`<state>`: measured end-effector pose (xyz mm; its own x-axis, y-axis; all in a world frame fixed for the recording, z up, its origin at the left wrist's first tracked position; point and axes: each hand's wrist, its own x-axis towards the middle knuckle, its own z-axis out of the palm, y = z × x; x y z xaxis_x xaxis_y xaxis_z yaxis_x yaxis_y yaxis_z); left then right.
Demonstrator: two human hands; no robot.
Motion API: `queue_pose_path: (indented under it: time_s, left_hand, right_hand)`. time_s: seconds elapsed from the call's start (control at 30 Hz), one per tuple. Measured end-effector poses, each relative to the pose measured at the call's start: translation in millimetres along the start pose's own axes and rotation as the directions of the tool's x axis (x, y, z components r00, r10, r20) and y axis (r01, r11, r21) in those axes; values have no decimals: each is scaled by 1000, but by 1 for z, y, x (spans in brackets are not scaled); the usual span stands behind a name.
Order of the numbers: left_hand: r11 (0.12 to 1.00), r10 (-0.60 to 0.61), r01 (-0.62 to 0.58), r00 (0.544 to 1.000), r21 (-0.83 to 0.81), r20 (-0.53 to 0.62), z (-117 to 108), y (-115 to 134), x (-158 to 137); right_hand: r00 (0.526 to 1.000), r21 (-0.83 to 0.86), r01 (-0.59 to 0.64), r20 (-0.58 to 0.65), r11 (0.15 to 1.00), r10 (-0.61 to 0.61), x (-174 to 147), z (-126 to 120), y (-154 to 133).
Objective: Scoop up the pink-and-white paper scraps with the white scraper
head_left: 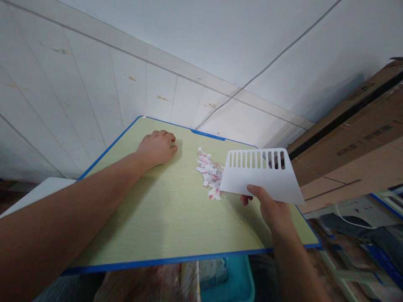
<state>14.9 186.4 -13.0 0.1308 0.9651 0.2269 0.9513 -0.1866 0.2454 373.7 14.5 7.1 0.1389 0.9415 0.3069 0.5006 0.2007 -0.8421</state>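
Note:
My right hand grips a flat white slotted plastic panel by its lower edge, thumb on top. The panel is tilted, with a row of slots along its far side. Against its left edge lies a heap of small white and pink paper scraps on the table. On the other side of the heap, my left hand rests on the tabletop with its fingers curled in. Nothing shows in that hand, and a gap of bare tabletop separates it from the scraps.
The pale yellow-green table has a blue edge and stands against a white panelled wall. Brown cardboard boxes stand at the right. Below the front edge sits a turquoise bin. A grey cable runs down the wall.

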Motion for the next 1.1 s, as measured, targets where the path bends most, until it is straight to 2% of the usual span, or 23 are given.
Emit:
queue_pose_path:
  time_s: [0.13, 0.27, 0.4, 0.6, 0.77, 0.93, 1.1]
  left_hand:
    - [999, -15, 15, 1000, 37, 15, 0, 0, 1]
    - [1000, -5, 5, 1000, 30, 3, 1, -2, 0]
    - [1000, -3, 3, 1000, 11, -13, 1, -2, -1]
    - [1000, 1, -1, 1000, 27, 4, -2, 0, -2]
    - [999, -10, 10, 1000, 48, 5, -3, 1, -2]
    - [996, 4, -5, 1000, 90, 17, -3, 1, -2]
    - [993, -8, 2, 999, 117, 50, -5, 4, -1]
  right_hand:
    - [996, 17, -38, 81, 999, 36, 3, 13, -7]
    - [975, -16, -17, 221, 1000, 20, 25, 21, -24]
    - [958, -59, 12, 286, 998, 5, 45, 27, -35]
    - [898, 4, 35, 439, 999, -33, 65, 37, -43]
    - [891, 29, 37, 452, 999, -46, 79, 43, -39]
    - [918, 26, 21, 396, 999, -30, 72, 40, -30]
    - [913, -6, -2, 409, 1000, 4, 65, 38, -30]
